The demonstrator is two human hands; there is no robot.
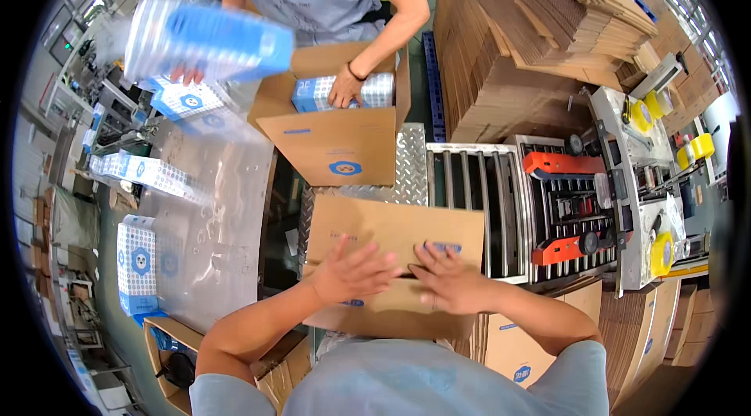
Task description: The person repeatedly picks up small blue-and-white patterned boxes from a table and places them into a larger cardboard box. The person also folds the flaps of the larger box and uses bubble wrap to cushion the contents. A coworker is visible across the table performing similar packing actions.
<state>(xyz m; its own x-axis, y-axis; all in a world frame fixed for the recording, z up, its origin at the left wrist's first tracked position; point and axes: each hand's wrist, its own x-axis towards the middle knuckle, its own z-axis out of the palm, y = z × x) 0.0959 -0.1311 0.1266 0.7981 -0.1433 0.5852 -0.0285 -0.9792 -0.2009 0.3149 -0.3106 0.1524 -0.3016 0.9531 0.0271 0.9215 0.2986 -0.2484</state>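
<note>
Carton [395, 222] under left hand [356, 270] and right hand [452, 280], spread apart; farther box [332, 144] holds blue-white pack [314, 93]

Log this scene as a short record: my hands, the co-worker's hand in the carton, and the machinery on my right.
Left hand: open, over the near carton; contact unclear
Right hand: open, over the same carton; contact unclear
Co-worker's hand: inside open carton, on blue-and-white pack
Machinery: roller conveyor, then orange-armed machine
</note>
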